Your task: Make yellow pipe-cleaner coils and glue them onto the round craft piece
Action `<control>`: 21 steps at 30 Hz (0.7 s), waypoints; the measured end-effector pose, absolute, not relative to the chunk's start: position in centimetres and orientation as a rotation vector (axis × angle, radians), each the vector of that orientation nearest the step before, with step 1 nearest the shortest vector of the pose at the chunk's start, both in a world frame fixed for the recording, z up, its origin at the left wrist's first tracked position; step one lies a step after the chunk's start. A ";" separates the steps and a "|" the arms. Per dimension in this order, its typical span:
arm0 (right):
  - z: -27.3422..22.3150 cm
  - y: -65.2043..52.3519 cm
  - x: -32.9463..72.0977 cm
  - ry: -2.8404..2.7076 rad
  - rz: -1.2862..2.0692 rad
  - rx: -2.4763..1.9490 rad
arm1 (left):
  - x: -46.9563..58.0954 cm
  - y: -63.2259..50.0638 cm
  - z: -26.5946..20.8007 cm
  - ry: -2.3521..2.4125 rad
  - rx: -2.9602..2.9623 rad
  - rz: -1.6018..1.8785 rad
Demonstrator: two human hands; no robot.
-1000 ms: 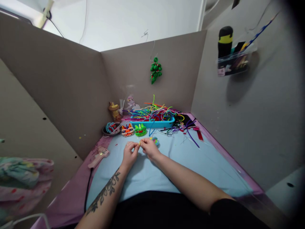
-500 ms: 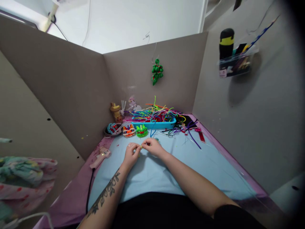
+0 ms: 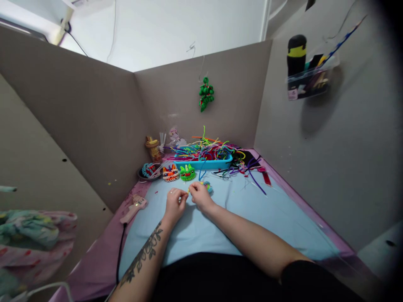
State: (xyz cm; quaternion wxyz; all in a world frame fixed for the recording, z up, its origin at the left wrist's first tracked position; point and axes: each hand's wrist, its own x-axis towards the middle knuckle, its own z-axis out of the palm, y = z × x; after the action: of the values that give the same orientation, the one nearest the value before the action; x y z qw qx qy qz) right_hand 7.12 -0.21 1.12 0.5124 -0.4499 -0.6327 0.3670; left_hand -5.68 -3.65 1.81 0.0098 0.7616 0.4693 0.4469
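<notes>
Between my two hands is a small yellow piece point(image 3: 188, 191), perhaps a bit of pipe cleaner, too small to make out well. My left hand point(image 3: 175, 204) pinches it from the left, a ring on one finger. My right hand point(image 3: 200, 196) pinches it from the other side, fingertips close to the left ones. Just behind the right hand lies a blue fuzzy piece point(image 3: 208, 187), partly hidden by that hand. Beyond the hands sit a green fuzzy animal head point(image 3: 187, 172) and an orange and white one point(image 3: 170, 173).
A blue tray point(image 3: 204, 165) heaped with colourful pipe cleaners stands at the back. Scissors point(image 3: 221, 175) lie before it. At left are a pink glue gun point(image 3: 134, 209) with a black cord and a dark bowl point(image 3: 140, 173). Grey panels point(image 3: 233, 84) enclose the table.
Both hands have shifted slightly right and stay close together. My right hand's fingers have lifted a little, and more of the blue fuzzy piece shows behind it.
</notes>
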 end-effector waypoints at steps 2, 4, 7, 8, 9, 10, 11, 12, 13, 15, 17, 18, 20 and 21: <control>1.1 -0.3 7.0 -1.535 0.881 -1.102 | -5.6 -3.7 1.7 1.479 2.369 1.399; 1.5 -0.2 7.4 -1.581 0.865 -1.113 | -5.6 -3.8 1.6 1.497 2.353 1.403; 2.6 0.8 9.2 -1.677 0.790 -1.138 | -5.9 -3.7 1.6 1.542 2.312 1.421; 3.1 1.3 10.2 -1.699 0.750 -1.164 | -6.0 -3.6 1.6 1.564 2.292 1.434; 3.5 1.9 11.4 -1.713 0.706 -1.204 | -6.1 -3.6 1.6 1.589 2.269 1.450; 3.8 2.6 12.8 -1.711 0.648 -1.258 | -6.3 -3.5 1.6 1.617 2.242 1.469; 4.0 3.3 14.2 -1.702 0.584 -1.325 | -6.5 -3.4 1.6 1.646 2.213 1.489; 4.0 4.0 15.6 -1.688 0.520 -1.406 | -6.6 -3.3 1.6 1.674 2.185 1.508; 3.9 4.6 17.0 -1.668 0.460 -1.499 | -6.8 -3.2 1.6 1.697 2.158 1.524; 3.4 5.5 19.3 -1.646 0.374 -1.678 | -7.1 -3.1 1.5 1.732 2.117 1.545; 2.6 6.2 20.8 -1.636 0.326 -1.829 | -7.3 -3.0 1.5 1.749 2.094 1.547; 2.3 6.5 21.2 -1.634 0.314 -1.893 | -7.4 -2.9 1.4 1.754 2.090 1.540; 1.7 6.9 21.5 -1.635 0.302 -2.001 | -7.7 -2.8 1.3 1.764 2.095 1.511; 1.5 7.1 21.5 -1.636 0.301 -2.045 | -7.9 -2.8 1.2 1.769 2.106 1.488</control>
State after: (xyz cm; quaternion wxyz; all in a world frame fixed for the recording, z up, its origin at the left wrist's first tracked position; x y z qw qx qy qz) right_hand 21.54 7.10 1.52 0.2501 -0.7510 -0.6010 0.1105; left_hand -7.88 -2.77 1.23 0.0072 0.6734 0.5656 0.4760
